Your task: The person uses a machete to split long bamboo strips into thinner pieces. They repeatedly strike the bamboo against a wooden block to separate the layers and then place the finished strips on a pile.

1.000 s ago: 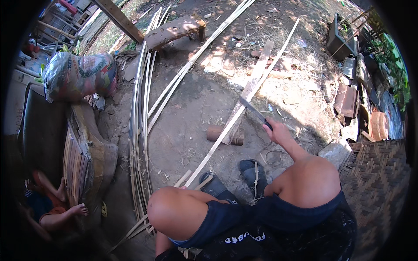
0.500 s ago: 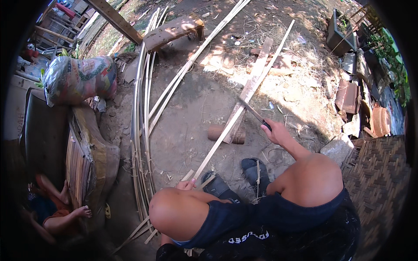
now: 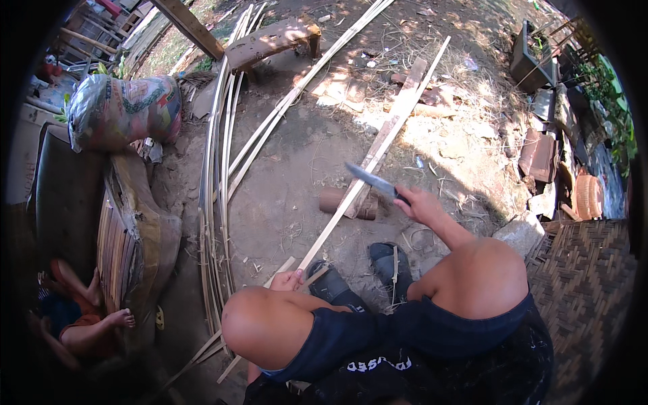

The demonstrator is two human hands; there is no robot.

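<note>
The person sits low with knees up. The left hand (image 3: pixel 289 279) is clenched around the near end of a long bamboo strip (image 3: pixel 364 177), which runs away across the dirt ground (image 3: pixel 290 196) and over a short wooden log (image 3: pixel 335 200). The right hand (image 3: pixel 417 204) grips a knife (image 3: pixel 370 179), its blade raised just over the strip.

We wear dark navy shorts (image 3: pixel 432 331), the fabric bunched over both thighs at about six o'clock, with pale printed lettering across the lower hem area. Our knees and forearms are bare, with no sleeves reaching the wrists. On our feet, near the centre at five o'clock, sit dark slip-on shoes (image 3: pixel 388 260), dusty on top. Our left hand (image 3: pixel 289 280) and right hand (image 3: pixel 420 204) carry no gloves, rings or watch.
</note>
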